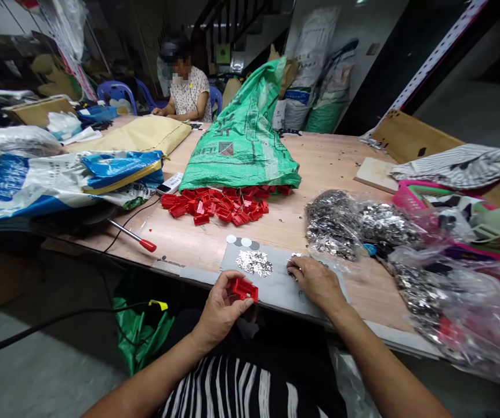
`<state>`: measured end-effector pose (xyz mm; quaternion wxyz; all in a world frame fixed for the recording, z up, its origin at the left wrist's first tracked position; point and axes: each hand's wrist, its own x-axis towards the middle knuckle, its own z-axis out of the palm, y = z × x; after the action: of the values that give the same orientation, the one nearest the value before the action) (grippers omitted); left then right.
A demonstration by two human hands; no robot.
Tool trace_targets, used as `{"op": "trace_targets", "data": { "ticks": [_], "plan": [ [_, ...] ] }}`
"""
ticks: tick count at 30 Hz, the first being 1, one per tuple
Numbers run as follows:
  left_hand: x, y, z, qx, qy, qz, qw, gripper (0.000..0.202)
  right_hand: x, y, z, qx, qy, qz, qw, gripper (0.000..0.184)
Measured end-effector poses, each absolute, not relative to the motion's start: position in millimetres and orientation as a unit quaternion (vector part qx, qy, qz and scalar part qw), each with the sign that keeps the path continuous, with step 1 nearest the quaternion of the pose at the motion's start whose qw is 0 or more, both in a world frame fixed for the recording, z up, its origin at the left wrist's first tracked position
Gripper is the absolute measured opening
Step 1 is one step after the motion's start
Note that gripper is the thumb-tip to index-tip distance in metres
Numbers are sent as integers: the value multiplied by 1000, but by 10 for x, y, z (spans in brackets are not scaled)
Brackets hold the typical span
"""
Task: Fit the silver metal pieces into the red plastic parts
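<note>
My left hand (221, 310) is closed around a red plastic housing (245, 289), a small open box shape with its hollow side showing, held just off the table's front edge. My right hand (317, 281) is low over the grey mat (276, 290). Its fingers are bent and pinched together among small metal pieces (296, 255); what they grip is hidden. Between the hands, a heap of flat, shiny metal pieces (254, 263) lies on the mat. Behind it, more red plastic housings (224, 206) spill from the mouth of a green woven sack (241, 139).
Plastic bags of metal parts (337, 223) and a pink basket (410, 197) stand at the right. A red-tipped lever (148, 245) sticks out at the left, near a blue and white sack (58, 180). Another person (189, 93) sits across the table.
</note>
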<state>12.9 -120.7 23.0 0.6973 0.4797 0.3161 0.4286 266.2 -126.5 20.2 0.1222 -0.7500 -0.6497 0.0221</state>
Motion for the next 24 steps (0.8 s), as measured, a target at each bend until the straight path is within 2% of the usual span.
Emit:
{"op": "trace_targets", "data": {
  "ticks": [3,9,17,20,24],
  "plan": [
    [130,-1214,194,512,340,441,654,34,2657,-1280,227,-742,-642,47,187,11],
    [126,-1222,204,539,370,446,611,35,2303,-1465,374,-667,-633,199,338,19],
    [140,-1214,247,556,369,455,589,34,1878,-1679,434,-639,-607,249,401,18],
    [156,-1192,257,516,356,437,645,37,1858,-1682,428,-633,-613,250,401,16],
    [167,-1149,292,352,292,347,819,47,1857,-1666,440,-627,-617,246,407,14]
  ]
}}
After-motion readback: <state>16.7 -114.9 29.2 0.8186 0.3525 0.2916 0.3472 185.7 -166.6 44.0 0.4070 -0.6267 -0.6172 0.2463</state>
